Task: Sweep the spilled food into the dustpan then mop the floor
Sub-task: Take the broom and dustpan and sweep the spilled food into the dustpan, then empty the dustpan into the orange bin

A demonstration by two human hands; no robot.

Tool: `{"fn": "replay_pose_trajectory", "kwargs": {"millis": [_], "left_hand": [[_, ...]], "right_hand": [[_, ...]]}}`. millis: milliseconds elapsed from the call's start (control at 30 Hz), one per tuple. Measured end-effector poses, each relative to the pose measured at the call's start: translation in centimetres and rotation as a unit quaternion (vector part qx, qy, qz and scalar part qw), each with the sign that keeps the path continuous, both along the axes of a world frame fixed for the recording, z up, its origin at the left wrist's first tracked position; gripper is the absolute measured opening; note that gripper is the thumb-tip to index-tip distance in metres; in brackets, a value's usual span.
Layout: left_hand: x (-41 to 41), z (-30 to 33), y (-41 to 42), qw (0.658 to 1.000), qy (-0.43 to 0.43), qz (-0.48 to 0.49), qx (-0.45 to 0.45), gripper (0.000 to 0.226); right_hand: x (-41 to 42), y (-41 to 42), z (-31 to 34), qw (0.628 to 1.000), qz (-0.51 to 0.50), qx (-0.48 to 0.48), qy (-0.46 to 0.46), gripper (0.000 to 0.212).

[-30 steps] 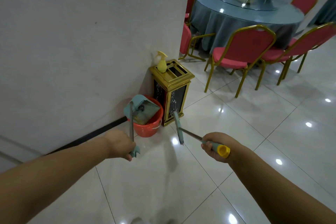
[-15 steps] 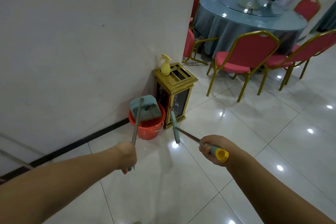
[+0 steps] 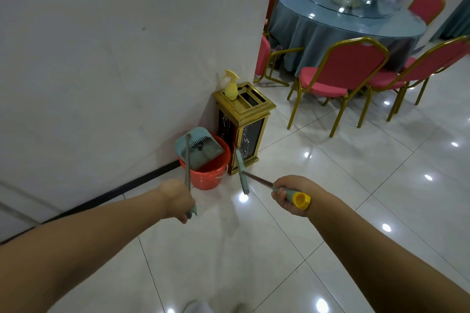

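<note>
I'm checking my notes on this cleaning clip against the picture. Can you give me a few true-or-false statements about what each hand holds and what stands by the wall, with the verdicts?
1. The left hand grips the dustpan handle. True.
2. The dustpan lies flat on the floor. False: it sits over the orange bucket.
3. The right hand grips the broom by its yellow-capped handle end. True.
4. The yellow spray bottle stands inside the bucket. False: it stands on top of the gold bin.
5. The bucket stands beside the gold bin, near the wall. True.
</note>
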State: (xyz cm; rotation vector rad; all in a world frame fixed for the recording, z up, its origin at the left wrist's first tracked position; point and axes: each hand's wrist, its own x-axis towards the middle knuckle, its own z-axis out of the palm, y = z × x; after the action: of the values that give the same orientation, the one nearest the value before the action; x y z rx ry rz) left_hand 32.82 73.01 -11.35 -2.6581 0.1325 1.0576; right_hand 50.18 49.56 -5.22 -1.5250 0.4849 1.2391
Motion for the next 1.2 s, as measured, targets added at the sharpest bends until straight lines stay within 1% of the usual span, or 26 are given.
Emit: {"fn": "replay_pose_trajectory", "kwargs": {"millis": [33,67,167,200,267,367,400,467,533,633,733,833,900,967,1067,1133,1200], "left_hand": [[-0.1,0.6,0.1,0.999,-0.032,0.02,-0.031,0.033],[-0.2,0.7,0.4,0.996,-0.069,0.031,-0.047,0.033],[-0.6,1.5,0.3,0.984,-0.132,0.098,-0.074,0.038],[-0.7,2.0,0.1,0.975,-0.171,0.113,-0.08,0.04],[-0.9,3.1,0.3,0.955,-0.249,0.138,-0.08,0.042],[-1.2,5.0,0.9,0.929,-0.309,0.192,-0.065,0.047],[-1.4,5.7,1.0,0.915,-0.33,0.22,-0.068,0.047],[-1.7,6.9,1.2,0.877,-0.376,0.287,-0.084,0.048],[-2.0,8.2,1.5,0.837,-0.42,0.338,-0.09,0.047],[-2.5,10.7,1.8,0.776,-0.471,0.408,-0.101,0.053],[-2.7,13.2,2.4,0.716,-0.497,0.473,-0.125,0.058],[-3.1,15.1,2.9,0.653,-0.504,0.534,-0.186,0.064],[-3.7,15.8,3.0,0.615,-0.504,0.563,-0.227,0.062],[-4.3,16.2,2.7,0.581,-0.5,0.589,-0.255,0.056],[-5.4,16.0,2.2,0.547,-0.489,0.621,-0.277,0.053],[-6.1,15.5,1.6,0.544,-0.475,0.635,-0.274,0.052],[-6.7,14.5,0.8,0.545,-0.458,0.652,-0.262,0.052]], "right_hand": [[-0.2,0.1,0.2,1.0,-0.025,0.011,0.012,0.009],[-0.4,0.2,0.4,0.999,-0.045,0.02,0.016,0.008],[-0.9,0.6,1.0,0.998,-0.057,0.03,0.004,0.016],[-1.0,0.8,1.2,0.998,-0.055,0.028,0.0,0.016],[-1.3,0.9,1.8,0.999,-0.047,0.023,-0.008,0.016],[-1.5,1.0,2.4,0.998,-0.052,0.038,-0.012,0.014],[-1.6,1.0,2.6,0.997,-0.054,0.045,-0.014,0.014],[-1.6,1.0,3.3,0.997,-0.047,0.056,-0.017,0.012],[-1.4,1.1,4.3,0.996,-0.039,0.078,-0.013,0.004],[-0.8,1.2,5.9,0.997,0.004,0.078,-0.014,0.005],[-0.7,1.7,7.4,0.995,0.071,0.059,-0.023,0.006],[-1.2,2.8,8.7,0.992,0.109,0.055,-0.038,0.009],[-1.5,3.6,9.5,0.989,0.125,0.061,-0.057,0.014],[-1.8,4.3,10.3,0.983,0.151,0.054,-0.086,0.018],[-2.2,5.0,11.1,0.977,0.18,0.049,-0.103,0.029],[-2.4,5.4,11.3,0.975,0.195,0.049,-0.097,0.037],[-2.8,5.6,11.0,0.973,0.209,0.046,-0.087,0.036]]}}
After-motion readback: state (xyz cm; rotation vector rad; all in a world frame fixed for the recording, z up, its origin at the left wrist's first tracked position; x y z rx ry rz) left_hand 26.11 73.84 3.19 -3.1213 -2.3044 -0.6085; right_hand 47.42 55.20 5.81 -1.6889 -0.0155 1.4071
